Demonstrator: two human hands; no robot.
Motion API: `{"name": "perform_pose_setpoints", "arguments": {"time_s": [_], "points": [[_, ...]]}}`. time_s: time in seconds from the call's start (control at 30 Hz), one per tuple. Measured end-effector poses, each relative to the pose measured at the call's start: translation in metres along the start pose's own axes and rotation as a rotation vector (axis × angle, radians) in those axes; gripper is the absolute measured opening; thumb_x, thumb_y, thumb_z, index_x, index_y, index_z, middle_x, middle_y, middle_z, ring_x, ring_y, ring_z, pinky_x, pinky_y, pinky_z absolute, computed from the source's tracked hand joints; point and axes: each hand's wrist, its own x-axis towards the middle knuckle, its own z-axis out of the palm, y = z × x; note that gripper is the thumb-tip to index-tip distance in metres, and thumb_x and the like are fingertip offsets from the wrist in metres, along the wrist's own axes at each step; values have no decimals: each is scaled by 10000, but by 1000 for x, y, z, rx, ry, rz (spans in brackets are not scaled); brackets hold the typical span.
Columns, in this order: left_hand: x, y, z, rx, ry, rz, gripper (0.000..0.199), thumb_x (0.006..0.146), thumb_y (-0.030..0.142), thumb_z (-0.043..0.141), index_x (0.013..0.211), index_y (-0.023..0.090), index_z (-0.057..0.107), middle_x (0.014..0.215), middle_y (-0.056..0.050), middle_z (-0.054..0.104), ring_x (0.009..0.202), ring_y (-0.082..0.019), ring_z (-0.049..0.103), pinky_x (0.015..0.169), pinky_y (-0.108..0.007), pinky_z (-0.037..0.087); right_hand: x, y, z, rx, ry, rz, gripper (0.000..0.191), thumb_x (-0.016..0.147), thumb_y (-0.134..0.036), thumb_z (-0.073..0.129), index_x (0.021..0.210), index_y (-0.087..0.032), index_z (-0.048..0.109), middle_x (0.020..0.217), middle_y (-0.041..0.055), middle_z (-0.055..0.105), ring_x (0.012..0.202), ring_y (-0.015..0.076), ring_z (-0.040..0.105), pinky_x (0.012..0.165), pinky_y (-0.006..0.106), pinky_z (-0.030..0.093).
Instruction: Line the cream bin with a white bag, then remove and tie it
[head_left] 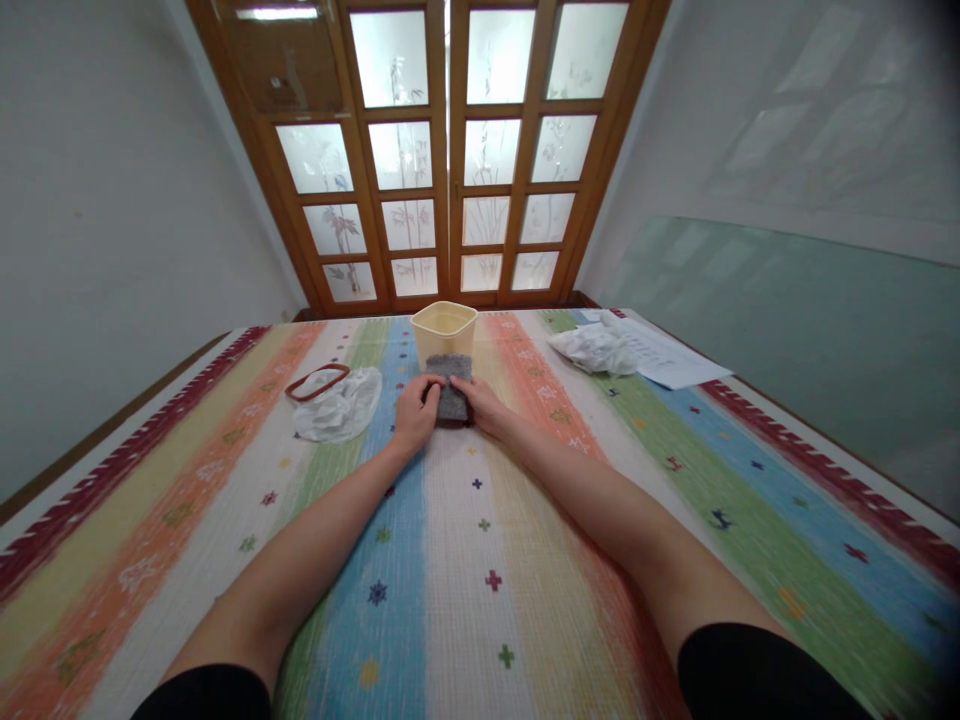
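Two black sleeves, nearest us, behind our hands, above a stripe-covered worktop. One grey cloth, gripped by our left hand and right hand together. Just beyond them, one cream bin; leftward, a brown ring overlapping crumpled white material; rightward, one white bundle, papers.

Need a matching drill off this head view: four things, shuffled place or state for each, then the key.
1. grey fabric piece
2. cream bin
3. reddish-brown ring
4. white sheet

A. overlapping crumpled white material
B. lying flat, far right
C. between left hand and right hand
D. upright, just beyond both hands

Pairs: 1-C, 2-D, 3-A, 4-B
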Motion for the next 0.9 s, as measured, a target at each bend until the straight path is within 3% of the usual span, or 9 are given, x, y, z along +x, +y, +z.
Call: {"name": "perform_pose_setpoints", "arguments": {"time_s": [0.1, 0.17, 0.33, 0.47, 0.57, 0.67, 0.83, 0.9], "points": [[4, -14, -3, -20, 144, -104, 153, 972, 293, 575, 1072, 230, 673, 1121, -82, 697, 1107, -242, 642, 1030, -402, 484, 1, -2, -3, 13, 77, 12, 261, 822, -331, 781, 1033, -189, 722, 942, 56, 806, 800, 193, 728, 737, 290, 582], [8, -25, -2, -106, 178, -220, 166, 949, 321, 617, 1081, 226, 649, 1107, -79, 683, 1075, -232, 643, 986, -379, 503, 1, -4, -3, 46, 71, 26, 261, 846, -340, 757, 1059, -193, 717, 948, 57, 807, 800, 196, 734, 755, 305, 589], [10, -34, 6, -399, 83, -475, 284, 920, 422, 670, 1105, 208, 638, 973, -55, 693, 893, -206, 667, 834, -340, 543, -3, -7, 0, 84, 30, 29, 297, 850, -373, 766, 1082, -196, 709, 953, 61, 807, 801, 208, 741, 763, 321, 597], [9, -30, 5, -544, 68, -462, 452, 855, 433, 744, 1222, 213, 600, 871, -11, 679, 781, -171, 662, 738, -289, 543, -5, -9, 1, 54, 34, 22, 318, 830, -384, 785, 1070, -189, 714, 963, 71, 807, 824, 213, 743, 774, 320, 595], [10, -28, 1, -543, 91, -434, 553, 866, 386, 720, 1359, 218, 534, 902, -13, 696, 801, -165, 682, 749, -286, 559, -7, -9, 1, 17, 21, -15, 370, 797, -410, 819, 1079, -193, 720, 1007, 77, 807, 890, 221, 747, 831, 333, 594], [11, -27, 0, -487, 84, -393, 575, 894, 381, 676, 1415, 211, 505, 976, -39, 711, 861, -172, 698, 792, -300, 569, -9, -9, 1, -28, 14, -50, 430, 755, -438, 851, 1090, -199, 727, 1060, 82, 804, 952, 231, 746, 899, 361, 589], [12, -27, 0, -467, 73, -362, 545, 909, 327, 610, 1432, 204, 522, 974, -44, 716, 881, -171, 700, 802, -288, 560, -12, -4, 0, -117, -106, -96, 510, 713, -419, 875, 1153, -208, 729, 1188, 89, 780, 1072, 238, 724, 1033, 397, 544], [13, -29, 0, -459, 89, -383, 525, 901, 284, 588, 1417, 197, 547, 933, -33, 710, 846, -164, 689, 762, -272, 551, -12, -4, 0, -184, -77, -115, 489, 720, -417, 860, 1143, -209, 731, 1198, 92, 772, 1085, 241, 715, 1051, 412, 530]]}}
